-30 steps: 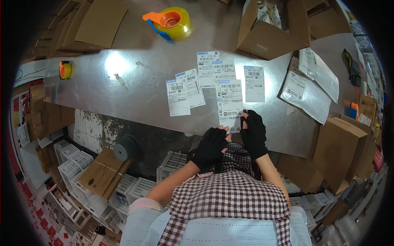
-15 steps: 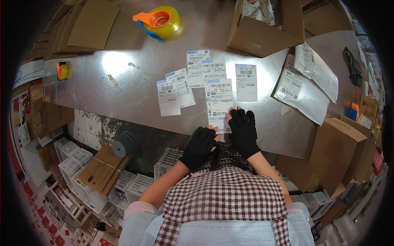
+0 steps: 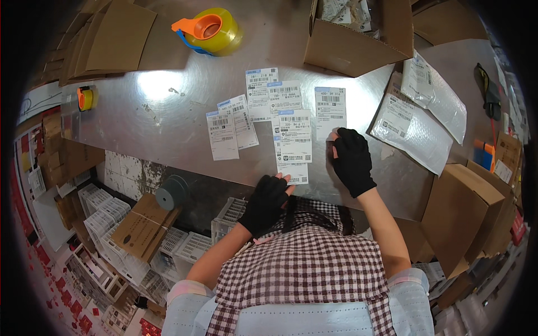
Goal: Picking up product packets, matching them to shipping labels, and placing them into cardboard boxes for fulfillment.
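My left hand (image 3: 265, 203), in a black fingerless glove, rests at the table's front edge. Its bare fingertips touch the lower end of an overlapping column of white shipping labels (image 3: 293, 134); thumb and fingers are apart. My right hand (image 3: 353, 162), gloved the same way, lies palm down on the metal table. Its bent fingers reach the bottom right corner of a single shipping label (image 3: 330, 106), thumb apart from the index finger; the undersides of the fingers are hidden. Two more overlapping labels (image 3: 224, 134) lie to the left of the column.
Padded white mailers (image 3: 412, 129) lie on the right of the metal table (image 3: 168, 134). A tape dispenser (image 3: 208, 31) and an open carton (image 3: 356, 47) stand at the back. Flattened cardboard (image 3: 115, 39) leans at the far left. Plastic crates (image 3: 190, 249) and cartons (image 3: 459, 215) surround the table.
My right hand has moved from the column's lower right side to the right and slightly up, reaching the single label. My left hand stays at the column's lower end.
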{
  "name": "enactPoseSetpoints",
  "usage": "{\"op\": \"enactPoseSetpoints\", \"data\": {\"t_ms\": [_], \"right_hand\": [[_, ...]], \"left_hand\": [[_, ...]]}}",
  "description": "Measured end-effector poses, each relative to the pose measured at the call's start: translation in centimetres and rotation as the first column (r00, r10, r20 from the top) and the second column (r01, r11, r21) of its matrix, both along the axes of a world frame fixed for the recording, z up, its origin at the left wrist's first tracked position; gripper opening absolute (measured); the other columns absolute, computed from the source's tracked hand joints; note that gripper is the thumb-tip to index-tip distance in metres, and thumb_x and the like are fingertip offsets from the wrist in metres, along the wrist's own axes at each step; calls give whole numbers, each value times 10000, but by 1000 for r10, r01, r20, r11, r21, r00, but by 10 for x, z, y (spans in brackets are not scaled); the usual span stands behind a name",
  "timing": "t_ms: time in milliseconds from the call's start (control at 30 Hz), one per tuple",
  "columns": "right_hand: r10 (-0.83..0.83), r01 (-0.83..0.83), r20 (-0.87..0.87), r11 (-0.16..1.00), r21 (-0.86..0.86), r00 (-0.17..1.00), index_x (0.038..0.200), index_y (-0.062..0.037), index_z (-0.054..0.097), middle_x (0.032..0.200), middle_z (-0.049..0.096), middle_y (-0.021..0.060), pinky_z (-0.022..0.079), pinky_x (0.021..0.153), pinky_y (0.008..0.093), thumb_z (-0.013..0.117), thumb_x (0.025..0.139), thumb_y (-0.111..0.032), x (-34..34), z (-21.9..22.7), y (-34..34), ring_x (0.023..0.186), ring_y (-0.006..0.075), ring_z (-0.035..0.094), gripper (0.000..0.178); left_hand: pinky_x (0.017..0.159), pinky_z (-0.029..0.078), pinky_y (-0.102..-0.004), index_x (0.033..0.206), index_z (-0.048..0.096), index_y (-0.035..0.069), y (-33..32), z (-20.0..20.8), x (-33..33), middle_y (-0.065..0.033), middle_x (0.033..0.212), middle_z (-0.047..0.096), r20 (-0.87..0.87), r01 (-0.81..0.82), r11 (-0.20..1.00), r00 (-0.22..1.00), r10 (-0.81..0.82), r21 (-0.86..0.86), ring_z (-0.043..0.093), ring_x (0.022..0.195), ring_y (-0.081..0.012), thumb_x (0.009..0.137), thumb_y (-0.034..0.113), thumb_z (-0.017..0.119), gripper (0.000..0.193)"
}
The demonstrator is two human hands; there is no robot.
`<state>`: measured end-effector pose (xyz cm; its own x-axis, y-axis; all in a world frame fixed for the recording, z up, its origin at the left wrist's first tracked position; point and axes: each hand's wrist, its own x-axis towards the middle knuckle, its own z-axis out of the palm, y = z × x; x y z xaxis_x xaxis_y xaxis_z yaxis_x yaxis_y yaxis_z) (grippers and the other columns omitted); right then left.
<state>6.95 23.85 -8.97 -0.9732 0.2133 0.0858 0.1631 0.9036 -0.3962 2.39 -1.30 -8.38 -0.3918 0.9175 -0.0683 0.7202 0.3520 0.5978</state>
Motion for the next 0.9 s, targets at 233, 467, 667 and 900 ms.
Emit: {"op": "enactPoseSetpoints", "data": {"t_ms": [233, 467, 667, 900], "right_hand": [[-12, 12, -15, 1000, -18, 1000, 939, -28, 537, 1037, 522, 119, 379, 829, 389, 585, 684, -78, -3, -6, -6, 976, 273, 487, 264], [78, -89, -66, 982, -169, 995, 1091, -45, 487, 1063, 511, 131, 402, 825, 389, 606, 660, -42, -69, 2, -17, 998, 300, 477, 446], [153, -133, 59, 959, -251, 987, 1059, -44, 486, 985, 509, 131, 417, 791, 377, 634, 585, -28, -81, -7, -9, 928, 299, 483, 497], [-2, -10, -29, 916, -401, 1000, 850, -38, 585, 801, 589, 99, 451, 688, 347, 652, 647, -78, -69, -1, -6, 773, 259, 565, 218]], "left_hand": [[904, 349, -420, 1073, 529, 28, -1, 1, 1, -155, 1149, 503, 1, -12, 1000, 1000, 12, 0, 444, 1088, -320, 638, 30, 627, 446], [906, 342, -424, 1044, 544, 27, -2, -3, 1, -158, 1150, 504, 19, -17, 1000, 1000, 16, 26, 445, 1085, -328, 627, 34, 638, 427], [931, 345, -435, 999, 551, 19, 0, 9, -1, -146, 1129, 518, 38, -53, 998, 998, 51, 46, 452, 1105, -311, 646, 26, 626, 361], [924, 352, -438, 882, 562, 20, 2, 9, -5, -149, 1109, 524, 0, -61, 994, 998, 62, 89, 464, 1083, -313, 653, 29, 621, 236]]}}
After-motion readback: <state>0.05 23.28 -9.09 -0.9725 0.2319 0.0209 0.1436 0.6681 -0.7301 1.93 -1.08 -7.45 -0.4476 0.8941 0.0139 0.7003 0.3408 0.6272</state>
